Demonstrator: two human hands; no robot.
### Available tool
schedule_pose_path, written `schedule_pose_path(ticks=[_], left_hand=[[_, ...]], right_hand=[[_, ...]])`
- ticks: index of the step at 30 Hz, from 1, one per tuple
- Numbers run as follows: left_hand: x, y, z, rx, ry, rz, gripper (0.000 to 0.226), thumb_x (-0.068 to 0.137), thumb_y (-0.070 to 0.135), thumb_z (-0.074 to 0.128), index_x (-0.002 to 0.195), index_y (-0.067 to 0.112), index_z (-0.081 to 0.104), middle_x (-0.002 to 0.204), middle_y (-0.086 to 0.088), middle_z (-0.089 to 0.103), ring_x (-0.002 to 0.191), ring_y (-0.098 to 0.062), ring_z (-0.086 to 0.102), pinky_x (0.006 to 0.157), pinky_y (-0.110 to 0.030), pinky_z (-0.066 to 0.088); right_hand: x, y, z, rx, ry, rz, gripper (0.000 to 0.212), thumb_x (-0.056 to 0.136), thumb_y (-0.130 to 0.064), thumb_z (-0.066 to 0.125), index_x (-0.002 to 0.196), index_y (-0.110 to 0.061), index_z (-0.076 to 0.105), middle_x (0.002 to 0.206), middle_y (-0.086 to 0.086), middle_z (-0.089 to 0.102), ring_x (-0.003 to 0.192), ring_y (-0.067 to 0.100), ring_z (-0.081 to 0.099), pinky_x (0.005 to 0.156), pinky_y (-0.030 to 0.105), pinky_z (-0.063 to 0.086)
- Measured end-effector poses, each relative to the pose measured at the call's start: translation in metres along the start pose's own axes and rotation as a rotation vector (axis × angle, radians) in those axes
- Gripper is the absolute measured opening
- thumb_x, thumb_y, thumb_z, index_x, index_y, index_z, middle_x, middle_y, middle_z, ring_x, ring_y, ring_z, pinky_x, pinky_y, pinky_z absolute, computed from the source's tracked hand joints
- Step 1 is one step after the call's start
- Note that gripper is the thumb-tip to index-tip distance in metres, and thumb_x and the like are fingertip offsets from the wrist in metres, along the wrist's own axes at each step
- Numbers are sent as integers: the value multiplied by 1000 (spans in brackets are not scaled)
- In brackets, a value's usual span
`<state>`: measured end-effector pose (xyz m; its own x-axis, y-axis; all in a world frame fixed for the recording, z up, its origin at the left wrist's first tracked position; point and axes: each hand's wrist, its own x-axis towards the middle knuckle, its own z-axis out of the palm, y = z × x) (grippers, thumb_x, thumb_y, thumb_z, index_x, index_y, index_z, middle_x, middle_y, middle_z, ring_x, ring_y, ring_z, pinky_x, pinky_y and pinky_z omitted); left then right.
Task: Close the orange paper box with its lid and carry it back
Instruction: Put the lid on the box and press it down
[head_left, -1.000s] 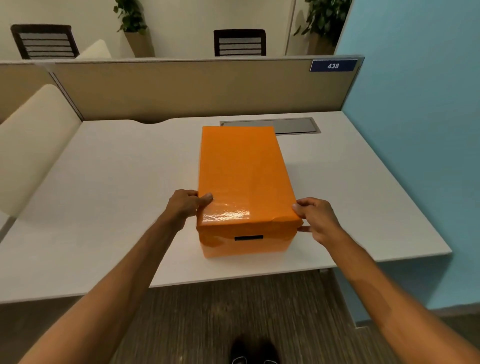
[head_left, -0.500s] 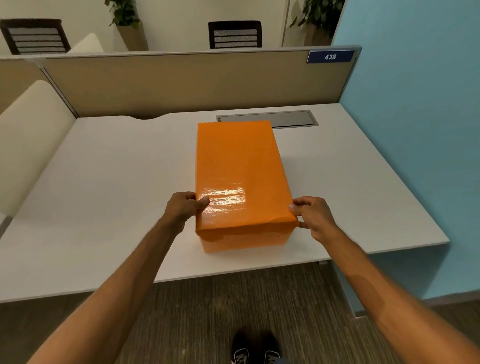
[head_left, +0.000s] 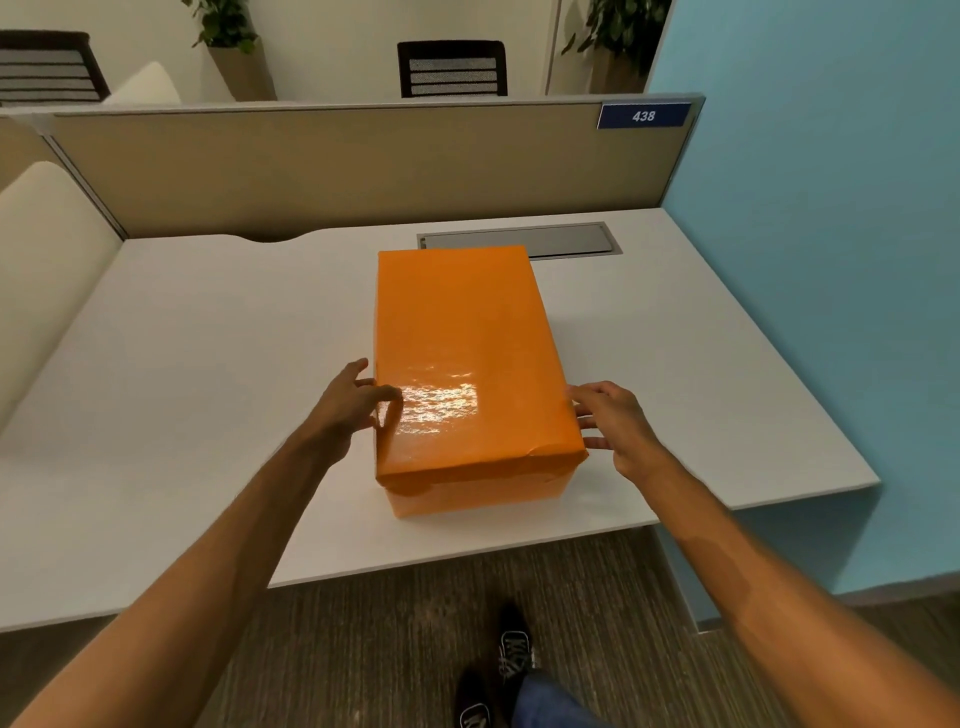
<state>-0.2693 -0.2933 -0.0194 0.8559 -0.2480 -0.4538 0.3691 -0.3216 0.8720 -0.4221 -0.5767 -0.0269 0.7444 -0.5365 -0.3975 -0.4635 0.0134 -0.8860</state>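
The orange paper box (head_left: 483, 499) stands near the front edge of the white desk (head_left: 208, 364), and its glossy orange lid (head_left: 457, 322) sits down over it. My left hand (head_left: 345, 410) is at the lid's left side with spread fingers; its thumb rests on the lid's top edge. At the lid's right edge, near the front corner, my right hand (head_left: 618, 423) has its fingers apart, with the fingertips beside the edge. Neither hand is closed around the box.
A grey cable flap (head_left: 519, 241) lies in the desk just behind the box. A beige partition (head_left: 337, 166) with a "438" label (head_left: 643, 115) closes the back, and a blue wall (head_left: 831, 260) the right. My shoes (head_left: 514, 644) are on the carpet below.
The lid has gone down fully and the dark slot on the box front is covered. Both hands have loosened from pinching the lid's sides and spread their fingers.
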Motion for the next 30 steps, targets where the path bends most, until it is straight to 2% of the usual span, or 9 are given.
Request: schedule_pose_path(ticks=[3,8,13,15,19,22,26,30], left_hand=[[11,9,1,6,9,4,77,90,22,68,153,18,24,153,-15,41,133,-40,47,103,-56,42],[37,23,3,13,38,13,73,91,27,66,153,15,28,153,-15,41,133,-39,46,102,-54,42],[69,42,2,37,45,34,61,93,25,63,148,13,37,147,-13,49,127,-35,51,96,-47,45],[84,52,2,45,56,39,61,94,25,62,148,14,37,146,-13,50,126,-34,53,99,-48,45],[114,71,5,79,83,51,59,95,29,59,148,16,37,145,-12,51,123,-34,55,99,-49,45],[133,83,6,72,132,19,65,96,38,56,151,14,32,151,-13,45,130,-36,50,103,-50,42],[155,94,4,94,158,36,56,99,45,48,141,9,49,139,-14,57,114,-29,58,92,-46,47],[165,93,2,185,205,68,55,98,47,48,134,6,57,131,-16,63,113,-35,62,91,-49,52]], right_hand=[[19,-10,4,-7,-1,-20,25,94,-36,62,112,-19,61,109,9,68,89,23,67,65,33,56],[60,-27,14,-41,-11,-51,35,94,-36,63,123,-17,59,116,9,66,101,28,65,83,44,57],[109,-49,24,-85,-8,-85,48,95,-38,61,137,-17,53,130,12,62,110,31,62,92,49,56],[130,-59,28,-114,-10,-110,53,95,-39,60,143,-20,48,137,12,58,115,32,60,95,51,54],[168,-76,35,-160,-36,-184,62,95,-42,60,151,-27,37,137,12,59,107,25,61,91,47,54],[192,-88,40,-220,-63,-217,67,95,-46,58,154,-30,31,139,12,58,115,29,61,91,46,53],[218,-105,47,-315,-72,-279,66,96,-47,54,155,-32,27,145,13,52,124,34,57,93,47,52],[230,-109,53,-368,-76,-360,62,98,-46,51,154,-32,29,147,12,51,124,34,58,92,47,53]])
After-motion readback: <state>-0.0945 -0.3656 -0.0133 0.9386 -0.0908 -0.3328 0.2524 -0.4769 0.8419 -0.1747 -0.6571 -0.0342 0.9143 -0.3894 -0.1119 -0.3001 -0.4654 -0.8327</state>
